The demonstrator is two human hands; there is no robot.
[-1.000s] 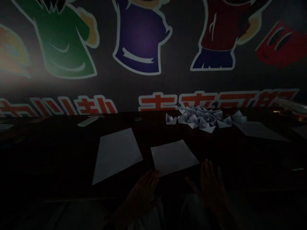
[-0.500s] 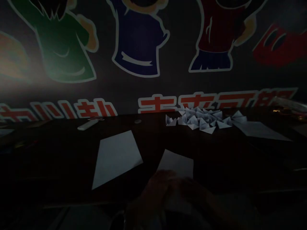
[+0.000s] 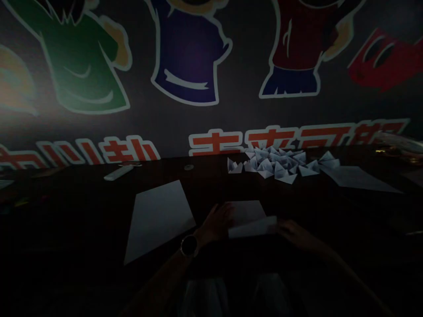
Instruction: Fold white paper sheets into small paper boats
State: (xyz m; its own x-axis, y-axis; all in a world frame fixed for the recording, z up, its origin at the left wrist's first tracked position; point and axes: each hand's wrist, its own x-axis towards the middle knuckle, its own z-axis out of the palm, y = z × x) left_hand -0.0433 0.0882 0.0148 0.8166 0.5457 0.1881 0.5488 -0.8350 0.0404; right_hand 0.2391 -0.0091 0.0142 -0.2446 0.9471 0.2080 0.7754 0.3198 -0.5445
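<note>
A sheet of white paper lies in front of me, its near edge folded up into a raised flap. My left hand, with a round watch at the wrist, rests its outstretched fingers on the sheet's left side. At the flap's right end, my right hand is closed on the paper between thumb and fingers. The dim light hides finger detail. To the left of my hands lies a stack or single piece of flat white paper.
A heap of folded white paper pieces sits by the wall, with another white sheet at its right. A white oblong object and a small round item lie at the back left. The dark table meets a painted wall.
My hands were together over the middle of the paper; now they are apart at its two sides. The sheet has turned, and its near edge now shows folded up.
</note>
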